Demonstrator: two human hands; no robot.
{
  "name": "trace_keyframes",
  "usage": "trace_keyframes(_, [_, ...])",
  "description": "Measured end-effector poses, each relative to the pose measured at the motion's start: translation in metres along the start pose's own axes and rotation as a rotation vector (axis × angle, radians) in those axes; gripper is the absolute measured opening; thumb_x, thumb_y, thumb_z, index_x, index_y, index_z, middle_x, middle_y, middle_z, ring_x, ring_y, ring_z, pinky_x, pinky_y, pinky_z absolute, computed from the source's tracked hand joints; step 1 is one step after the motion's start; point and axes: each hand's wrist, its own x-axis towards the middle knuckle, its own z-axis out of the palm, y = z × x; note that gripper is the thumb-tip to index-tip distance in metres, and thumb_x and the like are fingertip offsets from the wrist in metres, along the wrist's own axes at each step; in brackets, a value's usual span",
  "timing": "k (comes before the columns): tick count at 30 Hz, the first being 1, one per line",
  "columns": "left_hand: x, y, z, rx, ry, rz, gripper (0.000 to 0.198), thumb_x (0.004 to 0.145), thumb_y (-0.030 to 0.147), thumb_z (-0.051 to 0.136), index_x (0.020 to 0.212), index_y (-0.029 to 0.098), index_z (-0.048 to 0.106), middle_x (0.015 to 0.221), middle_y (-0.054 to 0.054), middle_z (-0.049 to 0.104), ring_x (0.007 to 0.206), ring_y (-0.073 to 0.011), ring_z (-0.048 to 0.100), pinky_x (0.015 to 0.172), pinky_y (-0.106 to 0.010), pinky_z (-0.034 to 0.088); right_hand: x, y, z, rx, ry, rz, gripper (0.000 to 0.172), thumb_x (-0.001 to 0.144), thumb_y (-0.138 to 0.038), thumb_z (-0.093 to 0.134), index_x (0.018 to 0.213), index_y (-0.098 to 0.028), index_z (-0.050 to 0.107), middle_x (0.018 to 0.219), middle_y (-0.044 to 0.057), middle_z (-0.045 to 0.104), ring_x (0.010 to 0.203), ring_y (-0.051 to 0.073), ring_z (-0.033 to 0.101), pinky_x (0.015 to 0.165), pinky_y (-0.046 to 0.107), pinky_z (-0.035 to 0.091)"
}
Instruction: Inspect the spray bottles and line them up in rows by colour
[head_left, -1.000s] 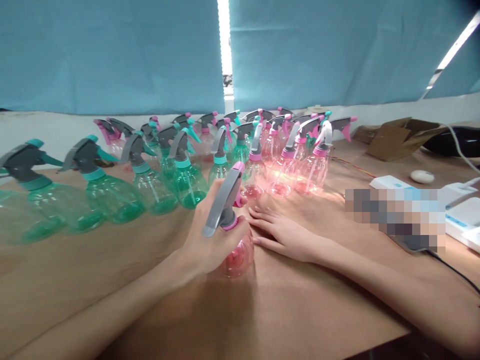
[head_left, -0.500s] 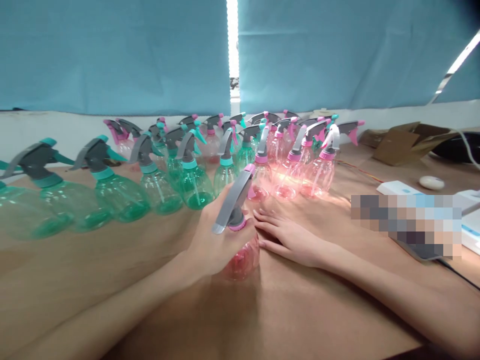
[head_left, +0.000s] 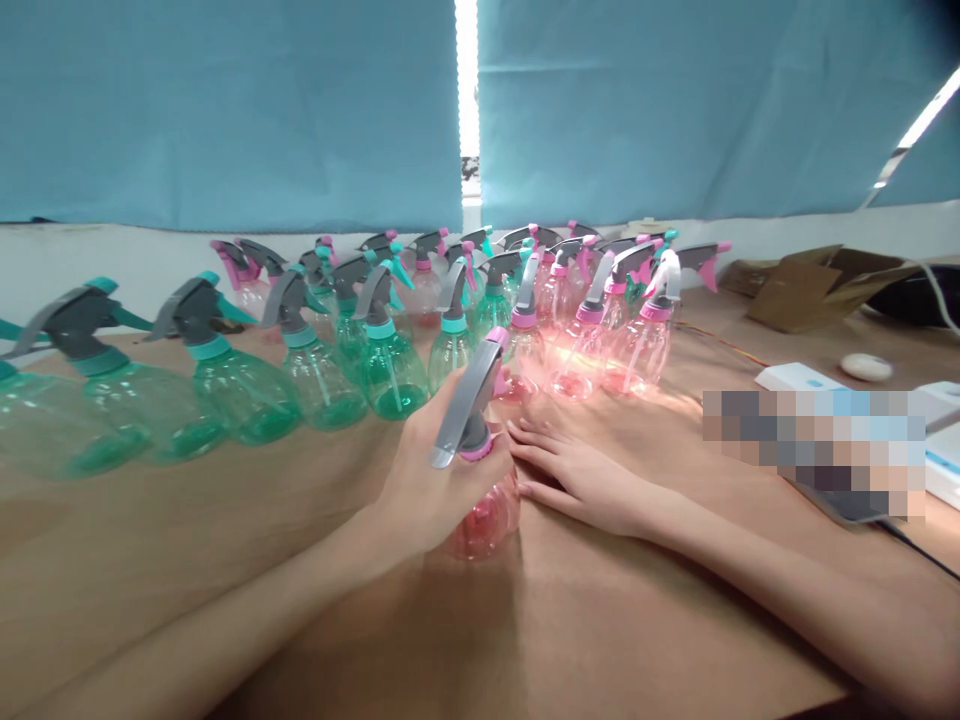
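A clear pink spray bottle with a grey and pink trigger head stands upright on the table in front of me. My left hand is wrapped round its neck and upper body, the fingers partly hidden behind it. Flat on the table just right of the bottle lies my right hand, fingers stretched out, holding nothing. Its fingertips come close to the bottle; whether they touch it I cannot tell. Beyond my hands stand a green spray bottle and a pink spray bottle, among several more of both colours.
A row of green spray bottles runs along the left. On the right are a white power strip, a pixelated phone-like object with a cable, a white mouse and a brown cardboard piece. Blue curtains hang behind.
Almost nothing differs. The view has shifted very slightly; my left hand keeps its grip on the pink bottle and my right hand stays flat.
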Motion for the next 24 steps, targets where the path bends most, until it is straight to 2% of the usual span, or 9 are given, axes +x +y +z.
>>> trace_keyframes(6, [0.0007, -0.0025, 0.0008, -0.048, -0.014, 0.032, 0.050, 0.075, 0.013, 0.056, 0.123, 0.025, 0.052, 0.074, 0.004, 0.056, 0.067, -0.0132, 0.054, 0.069, -0.026, 0.048, 0.0006, -0.0008, -0.0007, -0.018, -0.024, 0.005, 0.061, 0.097, -0.057, 0.036, 0.143, -0.017, 0.046, 0.150, 0.013, 0.040, 0.140, 0.031, 0.033, 0.114, 0.053, 0.028])
trace_keyframes(15, [0.0000, 0.0003, -0.0004, -0.020, -0.039, 0.038, 0.049, 0.077, 0.012, 0.053, 0.125, 0.023, 0.049, 0.074, 0.005, 0.052, 0.067, -0.0122, 0.052, 0.069, -0.025, 0.047, 0.0011, -0.0015, -0.0021, -0.030, -0.039, -0.002, 0.061, 0.097, -0.056, 0.036, 0.144, -0.018, 0.043, 0.151, 0.012, 0.040, 0.140, 0.030, 0.032, 0.115, 0.051, 0.027])
trace_keyframes(24, [0.0005, -0.0002, 0.0007, -0.055, -0.013, 0.039, 0.048, 0.075, 0.012, 0.054, 0.122, 0.022, 0.052, 0.072, 0.004, 0.052, 0.065, -0.0128, 0.052, 0.067, -0.026, 0.048, 0.0004, -0.0008, -0.0007, -0.011, -0.008, -0.013, 0.058, 0.097, -0.054, 0.038, 0.143, -0.020, 0.044, 0.150, 0.011, 0.041, 0.139, 0.031, 0.034, 0.114, 0.053, 0.028])
